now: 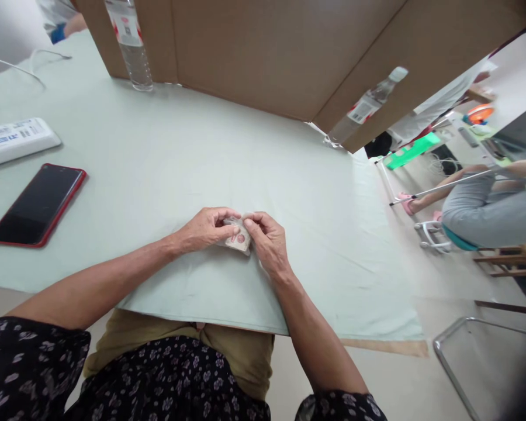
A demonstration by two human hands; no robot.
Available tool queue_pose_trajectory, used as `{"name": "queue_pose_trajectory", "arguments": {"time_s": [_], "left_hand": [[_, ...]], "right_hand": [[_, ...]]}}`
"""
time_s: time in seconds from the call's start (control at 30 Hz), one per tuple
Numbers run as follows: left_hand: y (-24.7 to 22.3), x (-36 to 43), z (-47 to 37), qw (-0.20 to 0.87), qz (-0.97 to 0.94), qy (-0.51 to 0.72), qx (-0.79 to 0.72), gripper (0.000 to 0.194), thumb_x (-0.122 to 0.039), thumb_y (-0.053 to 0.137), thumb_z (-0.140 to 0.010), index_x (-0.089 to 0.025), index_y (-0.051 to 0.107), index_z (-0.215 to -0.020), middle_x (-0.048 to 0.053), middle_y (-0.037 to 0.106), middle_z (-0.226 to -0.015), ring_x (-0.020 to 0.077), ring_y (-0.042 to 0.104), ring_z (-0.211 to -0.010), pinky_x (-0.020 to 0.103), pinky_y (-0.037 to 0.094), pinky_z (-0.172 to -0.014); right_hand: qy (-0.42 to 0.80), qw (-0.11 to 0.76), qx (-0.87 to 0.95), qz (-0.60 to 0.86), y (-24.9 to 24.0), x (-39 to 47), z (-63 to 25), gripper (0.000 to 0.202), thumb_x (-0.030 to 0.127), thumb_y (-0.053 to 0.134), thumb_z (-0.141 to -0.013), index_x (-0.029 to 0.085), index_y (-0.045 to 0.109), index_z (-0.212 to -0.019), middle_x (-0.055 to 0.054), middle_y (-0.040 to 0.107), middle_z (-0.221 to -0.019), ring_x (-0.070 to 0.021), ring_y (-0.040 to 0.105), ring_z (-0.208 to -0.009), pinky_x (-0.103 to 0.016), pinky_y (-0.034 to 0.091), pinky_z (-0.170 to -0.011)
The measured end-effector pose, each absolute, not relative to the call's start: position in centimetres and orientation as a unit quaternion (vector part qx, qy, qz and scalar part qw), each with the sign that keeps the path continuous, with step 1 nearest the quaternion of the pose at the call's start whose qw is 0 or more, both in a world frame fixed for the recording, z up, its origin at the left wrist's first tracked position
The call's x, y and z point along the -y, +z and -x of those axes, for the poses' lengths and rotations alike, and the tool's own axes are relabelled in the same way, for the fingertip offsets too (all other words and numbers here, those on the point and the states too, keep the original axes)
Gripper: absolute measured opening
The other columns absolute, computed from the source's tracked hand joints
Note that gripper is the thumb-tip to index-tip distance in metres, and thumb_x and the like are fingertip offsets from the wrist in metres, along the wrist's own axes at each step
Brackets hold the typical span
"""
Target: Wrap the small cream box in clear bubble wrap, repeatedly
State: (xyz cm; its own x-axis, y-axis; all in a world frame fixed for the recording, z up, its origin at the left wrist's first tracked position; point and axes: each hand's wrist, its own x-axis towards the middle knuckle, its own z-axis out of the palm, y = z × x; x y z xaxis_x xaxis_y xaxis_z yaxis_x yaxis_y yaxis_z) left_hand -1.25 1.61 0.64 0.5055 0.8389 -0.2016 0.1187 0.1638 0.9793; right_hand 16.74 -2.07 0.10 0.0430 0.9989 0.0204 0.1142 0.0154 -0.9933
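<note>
Between my two hands, close to the table's front edge, is a small pale packet [238, 241] with reddish round print and what looks like a clear plastic wrapper. My left hand [208, 228] grips its left side, the thumb lying over the printed face. At the packet's upper right corner, my right hand [267, 241] pinches the wrapper between thumb and fingers. Part of the packet is covered by my fingers. It is held low, at or just above the pale green tablecloth [193, 152].
A red-cased phone [37, 204] and a white box-shaped device [17, 142] lie to the left. Cardboard panels [263, 52] stand at the back, with one water bottle [131, 49] upright at left and another bottle [366, 108] at right. A seated person [491, 204] is beyond the right side.
</note>
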Motion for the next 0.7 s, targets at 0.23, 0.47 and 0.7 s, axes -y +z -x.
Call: {"name": "queue_pose_trajectory", "arguments": {"time_s": [0.23, 0.47, 0.7], "left_hand": [[0.1, -1.8, 1.2, 0.563, -0.636, 0.310, -0.428, 0.042, -0.044, 0.064, -0.081, -0.013, 0.073, -0.107, 0.003, 0.069, -0.077, 0.0136, 0.059, -0.068, 0.026, 0.046, -0.064], [1.0, -2.4, 2.1, 0.545, -0.669, 0.290, -0.414, 0.036, -0.043, 0.060, -0.084, -0.015, 0.075, -0.102, 0.003, 0.073, -0.083, 0.0149, 0.061, -0.073, 0.026, 0.046, -0.066], [1.7, -3.0, 2.8, 0.619, -0.610, 0.266, -0.417, 0.049, -0.034, 0.065, -0.073, -0.013, 0.069, -0.117, 0.007, 0.074, -0.104, 0.0195, 0.065, -0.091, 0.031, 0.049, -0.081]], "right_hand": [[0.371, 0.486, 0.615, 0.498, 0.0, 2.2, -16.4, 0.008, 0.030, 0.060, -0.092, 0.026, 0.067, -0.091, -0.003, 0.066, -0.098, -0.0170, 0.066, -0.085, -0.035, 0.053, -0.083], [0.185, 0.424, 0.743, 0.483, -0.4, 2.1, -17.0, 0.014, 0.029, 0.056, -0.097, 0.027, 0.070, -0.097, -0.006, 0.071, -0.112, -0.0215, 0.066, -0.108, -0.040, 0.050, -0.097], [-0.017, 0.306, 0.840, 0.449, -0.2, 2.5, -17.9, 0.023, 0.037, 0.060, -0.097, 0.027, 0.071, -0.114, -0.011, 0.070, -0.127, -0.0280, 0.062, -0.116, -0.045, 0.043, -0.097]]}}
